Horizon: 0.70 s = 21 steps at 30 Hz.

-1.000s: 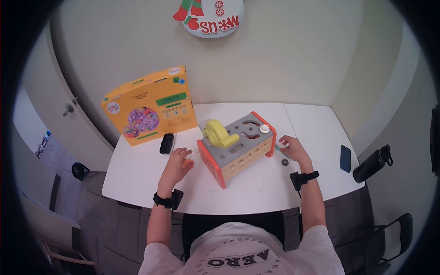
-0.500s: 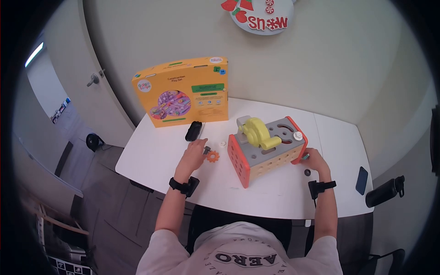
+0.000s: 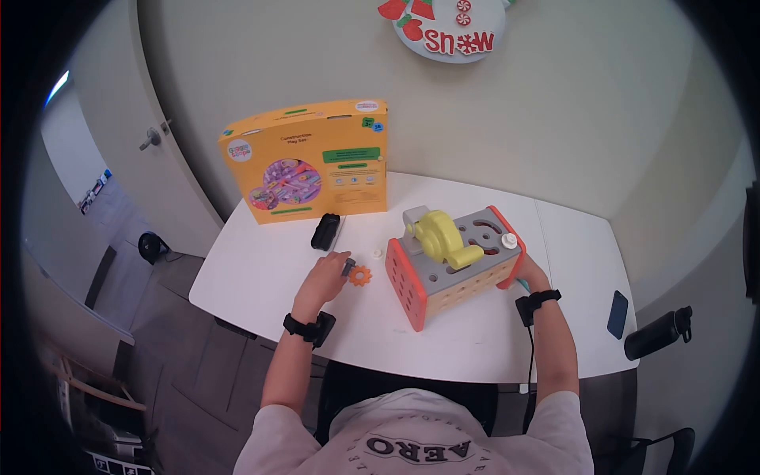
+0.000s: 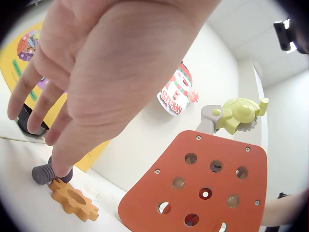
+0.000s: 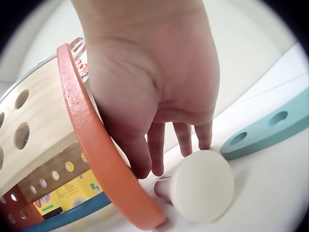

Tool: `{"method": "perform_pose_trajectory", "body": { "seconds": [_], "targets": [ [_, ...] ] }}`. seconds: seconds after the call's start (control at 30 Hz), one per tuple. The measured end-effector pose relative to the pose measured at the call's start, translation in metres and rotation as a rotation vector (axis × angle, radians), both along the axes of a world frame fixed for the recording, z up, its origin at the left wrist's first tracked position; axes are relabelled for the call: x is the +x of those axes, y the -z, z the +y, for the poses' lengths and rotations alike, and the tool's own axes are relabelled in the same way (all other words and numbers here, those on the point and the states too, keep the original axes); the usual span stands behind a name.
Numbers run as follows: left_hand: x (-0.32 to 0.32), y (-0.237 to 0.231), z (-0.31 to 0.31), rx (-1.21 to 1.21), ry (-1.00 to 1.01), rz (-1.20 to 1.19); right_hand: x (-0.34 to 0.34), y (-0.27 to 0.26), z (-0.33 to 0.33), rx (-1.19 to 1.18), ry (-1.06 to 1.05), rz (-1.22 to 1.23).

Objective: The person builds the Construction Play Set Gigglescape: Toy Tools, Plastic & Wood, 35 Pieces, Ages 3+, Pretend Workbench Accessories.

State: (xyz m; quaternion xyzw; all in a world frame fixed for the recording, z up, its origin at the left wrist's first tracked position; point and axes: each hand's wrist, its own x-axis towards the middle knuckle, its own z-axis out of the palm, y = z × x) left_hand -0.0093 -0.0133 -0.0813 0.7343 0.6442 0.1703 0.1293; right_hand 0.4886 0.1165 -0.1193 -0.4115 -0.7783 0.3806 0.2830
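Observation:
A toy workbench [image 3: 455,277] with orange end panels, a grey top and wooden sides stands between the hands. On its top sit a yellow toy saw [image 3: 443,237] and a white knob [image 3: 509,241]. My left hand [image 3: 323,279] is low over the table, its thumb right at a grey toy bolt [image 4: 44,174] beside an orange gear [image 3: 360,275]. The right hand [image 5: 154,82] reaches down past the right end panel [image 5: 91,130], fingers hanging loosely. Close below its fingertips lies a white round-faced piece [image 5: 203,186], with a teal strip with holes [image 5: 270,125] alongside.
A yellow play-set box [image 3: 309,166] stands at the table's back left, with a black open case [image 3: 325,232] before it. A small white piece [image 3: 378,253] lies left of the workbench. On the right are a phone [image 3: 617,314] and a black bottle [image 3: 659,332].
The head view has turned left. My right hand has moved in behind the workbench's right end panel. The left hand has come down beside the bolt and gear.

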Motion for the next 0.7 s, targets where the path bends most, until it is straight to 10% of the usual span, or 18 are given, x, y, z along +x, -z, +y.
{"method": "perform_pose_trajectory", "body": {
  "seconds": [0.23,0.7],
  "targets": [
    [0.006,0.011,0.003,-0.039,0.049,-0.016,-0.020,-0.026,-0.016,-0.127,0.201,0.131],
    [0.016,0.006,0.003,-0.028,0.062,-0.013,0.047,-0.014,-0.033,0.067,0.369,-0.477]
  ]
}}
